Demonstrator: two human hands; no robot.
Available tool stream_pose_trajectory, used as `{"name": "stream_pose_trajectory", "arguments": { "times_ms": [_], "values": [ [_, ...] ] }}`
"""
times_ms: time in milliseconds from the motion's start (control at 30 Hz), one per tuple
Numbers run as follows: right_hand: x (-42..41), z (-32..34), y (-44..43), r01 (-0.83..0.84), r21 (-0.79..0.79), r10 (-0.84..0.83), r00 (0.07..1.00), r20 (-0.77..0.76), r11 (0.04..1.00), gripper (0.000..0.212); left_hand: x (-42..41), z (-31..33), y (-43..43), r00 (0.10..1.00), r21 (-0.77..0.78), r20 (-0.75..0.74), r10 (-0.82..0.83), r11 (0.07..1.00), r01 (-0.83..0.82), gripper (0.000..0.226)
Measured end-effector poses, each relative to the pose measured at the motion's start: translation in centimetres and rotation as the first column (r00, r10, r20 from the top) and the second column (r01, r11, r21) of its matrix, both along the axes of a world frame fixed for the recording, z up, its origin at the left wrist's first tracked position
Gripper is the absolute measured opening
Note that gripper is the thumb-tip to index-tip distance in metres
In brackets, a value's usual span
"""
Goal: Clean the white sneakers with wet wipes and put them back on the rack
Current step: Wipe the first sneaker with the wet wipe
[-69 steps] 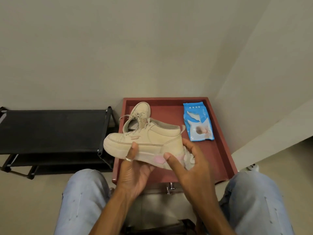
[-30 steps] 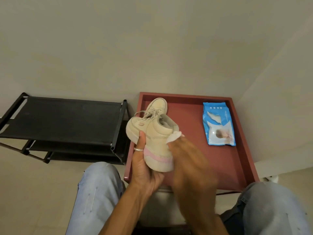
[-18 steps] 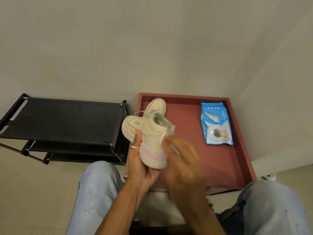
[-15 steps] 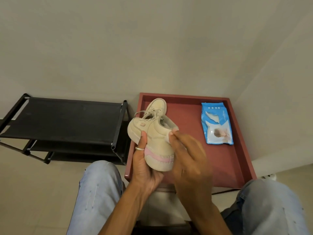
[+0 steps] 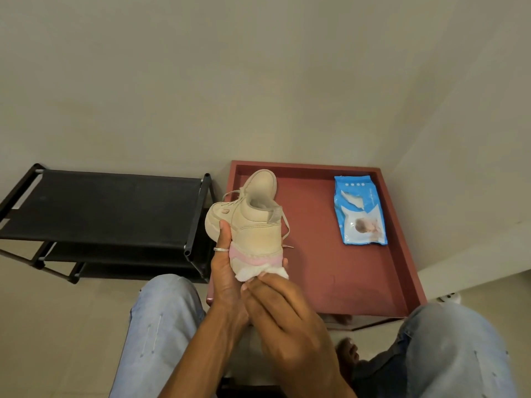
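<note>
The left hand (image 5: 227, 271) grips one white sneaker (image 5: 255, 231) from below, raised above the near left corner of the red tray (image 5: 321, 271); its thumb (image 5: 224, 234), which wears a thin ring (image 5: 221, 249), lies up the shoe's left side, and the other fingers are curled under the sole, with one tip showing at the right edge of the heel. The shoe's heel faces the camera and its toe points away to the left; a pink band runs round the heel just above the sole, and a lace end hangs down on the right.

The right hand (image 5: 284, 317) pinches a crumpled white wet wipe (image 5: 253, 272) in its fingers (image 5: 258, 282) and presses it on the bottom edge of the heel, just beside the left palm.

A second white sneaker (image 5: 263, 182) shows beyond the first, toe towards the far wall; it seems to stand on the tray near its far left corner, though the held shoe hides most of it. A blue pack of wet wipes (image 5: 359, 215) lies flat on the right side of the tray, well apart from the shoes. A black shoe rack (image 5: 115, 208) stands left of the tray, just beside it; the person's knees in pale jeans (image 5: 163, 326) frame the near edge above the floor (image 5: 57, 326).
</note>
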State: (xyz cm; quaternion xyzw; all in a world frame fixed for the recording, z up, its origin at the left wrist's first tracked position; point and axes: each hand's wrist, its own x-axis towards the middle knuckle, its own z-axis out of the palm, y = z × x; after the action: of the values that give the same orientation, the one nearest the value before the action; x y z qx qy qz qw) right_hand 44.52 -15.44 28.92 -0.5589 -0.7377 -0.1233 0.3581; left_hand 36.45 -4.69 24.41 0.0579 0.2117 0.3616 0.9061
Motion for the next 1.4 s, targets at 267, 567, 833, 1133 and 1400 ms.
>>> {"name": "stream_pose_trajectory", "arguments": {
  "times_ms": [267,567,833,1133,1400],
  "values": [
    [-0.7,0.3,0.1,-0.074,0.04,0.072,0.996,0.06,0.996,0.015,-0.4,1.4,0.6,0.999,0.077,0.04,-0.027,0.997,0.024,0.075],
    [3.0,-0.2,1.5,0.232,-0.123,-0.263,0.844,-0.468,0.965,0.026,0.8,2.0,-0.3,0.946,0.015,-0.066,0.318,0.948,-0.318,0.063],
    [-1.6,0.3,0.6,-0.062,0.061,0.073,0.975,-0.209,0.996,0.021,-0.2,1.2,-0.1,0.972,-0.024,-0.162,0.172,0.984,-0.178,0.066],
    [4.2,0.8,2.2,0.203,-0.192,-0.279,0.653,-0.704,0.96,0.039,-0.1,1.8,-0.4,0.98,0.14,-0.061,0.188,0.974,-0.179,0.061],
    [2.1,2.9,0.0,0.082,-0.189,-0.201,0.585,-0.785,0.978,0.037,-0.1,0.8,-0.6,0.961,0.154,-0.085,0.263,0.956,-0.249,0.085]
  ]
}}
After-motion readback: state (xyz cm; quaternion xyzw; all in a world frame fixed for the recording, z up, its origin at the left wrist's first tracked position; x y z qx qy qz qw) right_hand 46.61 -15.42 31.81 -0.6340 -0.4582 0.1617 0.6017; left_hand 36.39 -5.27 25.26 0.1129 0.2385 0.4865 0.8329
